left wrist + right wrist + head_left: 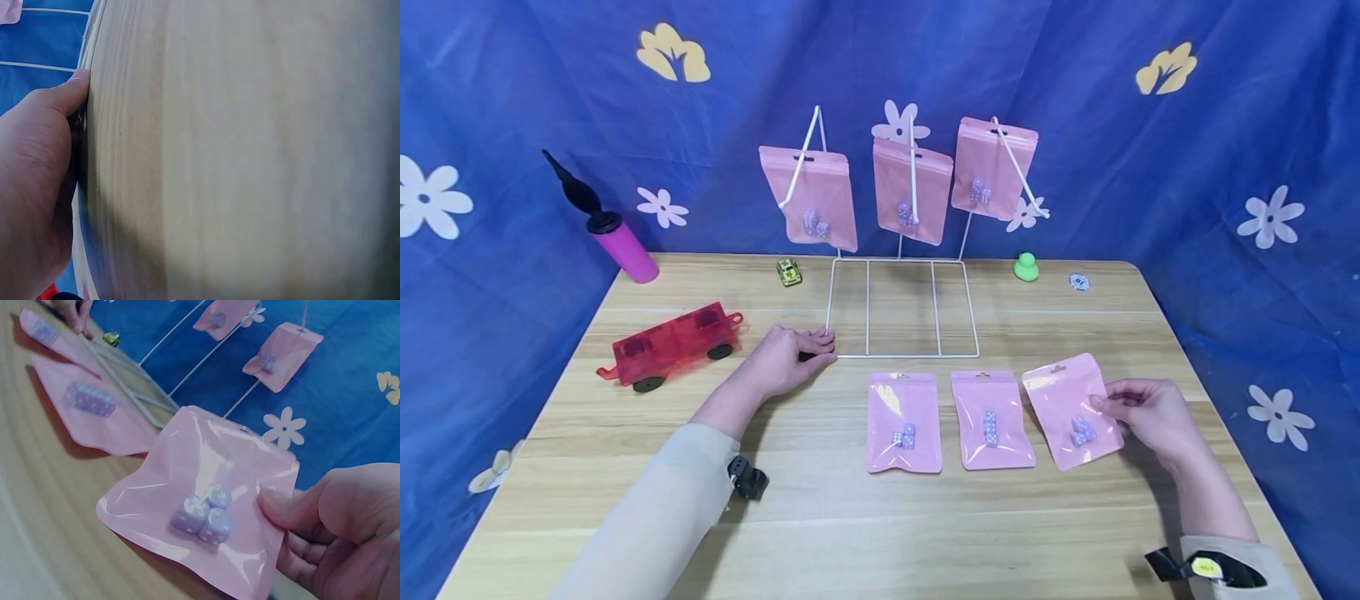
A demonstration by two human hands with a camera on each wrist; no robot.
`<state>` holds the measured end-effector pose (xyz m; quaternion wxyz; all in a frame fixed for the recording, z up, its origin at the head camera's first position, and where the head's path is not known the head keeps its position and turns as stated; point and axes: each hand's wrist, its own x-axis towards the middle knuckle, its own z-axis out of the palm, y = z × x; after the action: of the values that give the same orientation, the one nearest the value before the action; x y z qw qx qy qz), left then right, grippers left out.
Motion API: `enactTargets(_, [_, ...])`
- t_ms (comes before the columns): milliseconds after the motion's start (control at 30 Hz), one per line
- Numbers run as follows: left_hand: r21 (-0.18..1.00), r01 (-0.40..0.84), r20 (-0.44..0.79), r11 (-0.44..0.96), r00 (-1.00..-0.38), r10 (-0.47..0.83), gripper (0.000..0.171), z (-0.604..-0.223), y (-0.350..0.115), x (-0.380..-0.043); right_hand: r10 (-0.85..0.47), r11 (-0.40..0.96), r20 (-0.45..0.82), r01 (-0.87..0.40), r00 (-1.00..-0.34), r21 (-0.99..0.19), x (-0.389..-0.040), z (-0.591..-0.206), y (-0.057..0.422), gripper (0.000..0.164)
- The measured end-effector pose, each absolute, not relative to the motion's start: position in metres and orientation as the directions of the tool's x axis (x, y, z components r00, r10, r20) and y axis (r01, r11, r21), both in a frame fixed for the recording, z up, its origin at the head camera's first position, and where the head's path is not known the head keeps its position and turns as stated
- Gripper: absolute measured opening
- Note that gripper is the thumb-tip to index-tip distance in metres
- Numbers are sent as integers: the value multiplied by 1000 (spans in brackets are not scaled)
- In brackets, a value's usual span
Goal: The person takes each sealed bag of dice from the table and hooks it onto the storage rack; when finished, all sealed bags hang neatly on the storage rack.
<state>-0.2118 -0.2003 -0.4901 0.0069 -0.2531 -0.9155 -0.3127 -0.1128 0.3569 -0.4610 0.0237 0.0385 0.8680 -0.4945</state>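
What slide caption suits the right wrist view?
Right hand pinching a pink pouch of dice, white rack behind.

Head camera looks down, facing twelve o'clock across the worktop (820, 533); close-in wrist views share the rack (898, 260) around eleven.

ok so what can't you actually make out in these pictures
- Head view: the near left corner of the white rack, covered by the left hand.
- Right wrist view: some fingertips of the right hand, hidden behind the pink bag it holds.
- Left wrist view: most of the red wagon, cut off by the bottom edge.
- Right wrist view: details of the yellow toy car, too small and blurred.
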Motion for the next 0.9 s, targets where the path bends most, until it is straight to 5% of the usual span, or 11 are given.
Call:
enactTargets(300, [569, 454, 157, 685, -878, 451, 27, -490, -200, -211, 41, 353, 28, -12, -999, -935, -116, -438, 351, 5])
enactTargets(900, [571, 457, 164, 682, -878, 450, 27, -490, -200, -211, 78, 82, 305, -299, -949, -951, -146, -363, 324, 13])
